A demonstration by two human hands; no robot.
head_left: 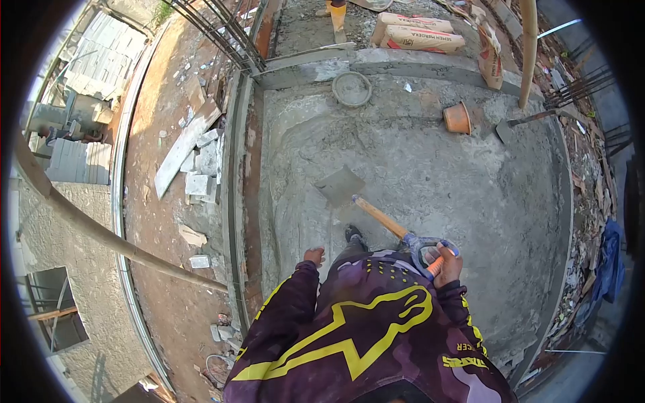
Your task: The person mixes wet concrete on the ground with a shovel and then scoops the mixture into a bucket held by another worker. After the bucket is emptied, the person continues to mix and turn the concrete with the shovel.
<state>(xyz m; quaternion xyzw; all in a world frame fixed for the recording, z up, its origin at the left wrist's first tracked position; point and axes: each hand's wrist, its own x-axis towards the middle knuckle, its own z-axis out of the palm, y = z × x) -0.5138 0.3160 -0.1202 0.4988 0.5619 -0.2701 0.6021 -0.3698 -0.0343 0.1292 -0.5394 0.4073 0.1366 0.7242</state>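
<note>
My right hand is closed around the D-shaped grip of a shovel. The shovel has a wooden shaft and a blue and orange handle, and its flat grey blade rests on the grey cement floor ahead of my foot. Beside my left hip hangs my left hand, its fingers loosely bent and nothing visible in them. It is apart from the shovel.
An orange bucket lies tipped near a second shovel. A round grey basin stands by the far ledge, cement bags beyond. Broken blocks lie left of the low wall. Another person's boot shows at the top.
</note>
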